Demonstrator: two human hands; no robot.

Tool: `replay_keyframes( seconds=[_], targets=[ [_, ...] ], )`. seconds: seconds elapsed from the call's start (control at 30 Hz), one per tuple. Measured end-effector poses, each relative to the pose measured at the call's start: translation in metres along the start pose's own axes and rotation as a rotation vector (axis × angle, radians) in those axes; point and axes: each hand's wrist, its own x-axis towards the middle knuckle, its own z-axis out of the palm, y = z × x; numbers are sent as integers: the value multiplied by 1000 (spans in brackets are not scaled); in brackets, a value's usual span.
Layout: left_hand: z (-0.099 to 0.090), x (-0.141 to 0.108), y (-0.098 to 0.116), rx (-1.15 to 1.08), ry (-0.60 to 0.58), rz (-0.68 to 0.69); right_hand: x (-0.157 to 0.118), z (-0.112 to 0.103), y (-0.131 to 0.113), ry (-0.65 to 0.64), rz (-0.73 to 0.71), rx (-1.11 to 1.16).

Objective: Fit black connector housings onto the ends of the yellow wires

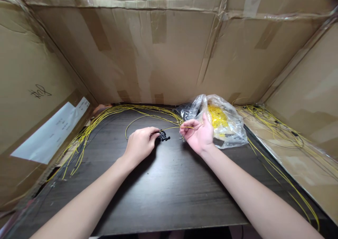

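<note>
Left hand [141, 145] at a small black connector [164, 137], right hand [198, 135] pinching a thin yellow wire [171, 128]
The left hand is curled, its fingertips closed on the connector just above the dark tabletop [169, 196]; the right hand holds the wire narrowly between thumb and forefinger. The wire's long axis runs almost level from the connector rightward, so the connector sits nearer the left hand. Behind them lie a loose bundle of yellow wires [148, 112] and a clear plastic bag [224, 122] holding yellow pieces, against a cardboard wall [169, 55]
</note>
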Motion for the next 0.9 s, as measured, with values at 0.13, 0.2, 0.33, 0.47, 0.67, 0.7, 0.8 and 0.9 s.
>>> replay_keyframes(
  seconds=[0.13,0.2,0.33,0.47,0.67,0.7,0.8,0.9],
  targets=[
    [-3,1,3,-83,-24,90,0,-1,4,1,232,-121],
    [-3,1,4,-94,-37,175,-3,2,8,-98,306,-258],
    [-3,-1,5,-47,-103,357,-13,10,14,-294,322,-531],
    [-5,-2,8,-22,-172,438,-15,11,15,-341,289,-652],
    [-6,-2,11,-3,-113,470,-13,10,18,-311,279,-695],
    [-7,-3,13,0,-57,454,-13,10,18,-285,278,-672],
    [-13,-5,23,-60,137,338,-13,12,17,-218,295,-534],
    [-17,-8,35,-267,153,143,-14,14,15,-204,317,-360]
  ],
)
